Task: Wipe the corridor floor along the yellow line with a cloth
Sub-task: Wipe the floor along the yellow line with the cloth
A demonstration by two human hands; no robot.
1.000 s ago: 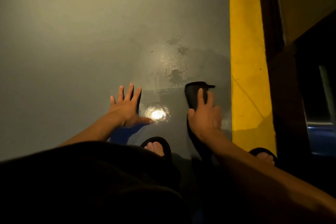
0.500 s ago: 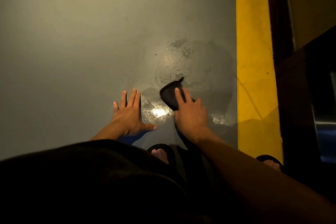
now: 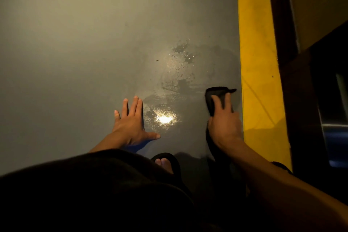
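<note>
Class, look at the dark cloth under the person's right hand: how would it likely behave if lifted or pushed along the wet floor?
The cloth is probably floppy: a thin corner sticks out limply, and it lies flat under the right hand. Lifted, it would likely droop. It should slide easily, since the floor gleams wet beside the yellow line.

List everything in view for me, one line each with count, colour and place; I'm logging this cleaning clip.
cloth: one, black, on the grey floor right beside the yellow line, under the right hand
yellow line: one, yellow, running up the floor at right
floor: one, grey, filling the left and centre
wet patch: one, glossy with droplets and a bright light reflection, between the two hands and ahead of them
dark frame: one, dark brown, right of the yellow line
sandals: two, black, on the feet at the bottom
left hand: one, flat on the floor, fingers spread
right hand: one, pressing the cloth down
</note>
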